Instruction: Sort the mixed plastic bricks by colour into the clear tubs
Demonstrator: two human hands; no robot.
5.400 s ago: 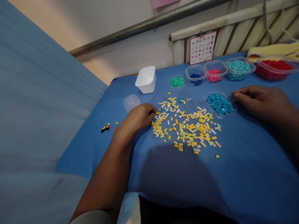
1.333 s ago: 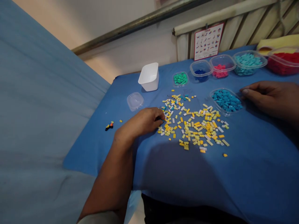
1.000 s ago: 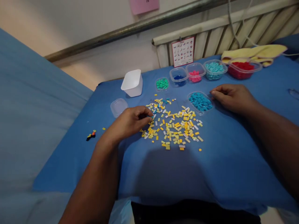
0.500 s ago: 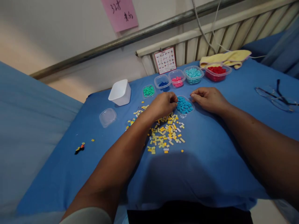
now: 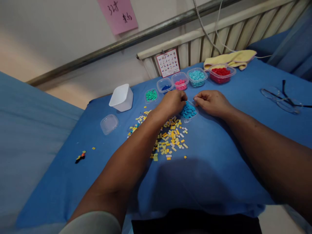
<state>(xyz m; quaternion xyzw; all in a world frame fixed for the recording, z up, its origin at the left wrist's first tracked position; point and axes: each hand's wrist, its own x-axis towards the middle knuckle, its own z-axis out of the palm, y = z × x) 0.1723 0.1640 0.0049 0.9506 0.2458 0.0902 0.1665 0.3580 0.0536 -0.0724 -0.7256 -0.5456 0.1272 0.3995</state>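
Fingers (image 5: pixel 182 97) of the left hand (image 5: pixel 172 103) are curled and pinched together over the near-left rim of the blue-brick tub (image 5: pixel 188 111); whether a brick sits between the tips cannot be told. Right hand (image 5: pixel 212 102) rests on the table (image 5: pixel 219 156) just right of that tub, its fingers loosely bent, the tips touching or nearly touching the tub's right edge, holding nothing that shows.

That tub is a shallow clear one, heaped with mid-blue bricks, and it stands between the two hands, at the far-right end of the loose pile (image 5: pixel 168 138). Yellow, pale yellow and white bricks make up the pile, spread flat on the blue cloth, partly under the left forearm; a few teal ones lie at its left end.

Behind the hands stands a row of clear tubs: green (image 5: pixel 151 95), dark blue (image 5: pixel 165 86), pink (image 5: pixel 180 83), light teal (image 5: pixel 197 76) and red (image 5: pixel 221 72). A picture card (image 5: pixel 168 62) leans on the radiator behind them, and a yellow towel (image 5: pixel 230 59) lies behind the red tub. A white bin (image 5: pixel 121 97) stands at the far left, with a clear lid (image 5: pixel 109 123) nearer. A few stray bricks (image 5: pixel 80 157) lie well apart at the left. Glasses (image 5: pixel 280 99) lie at the right. A pink note (image 5: pixel 118 14) hangs on the wall.
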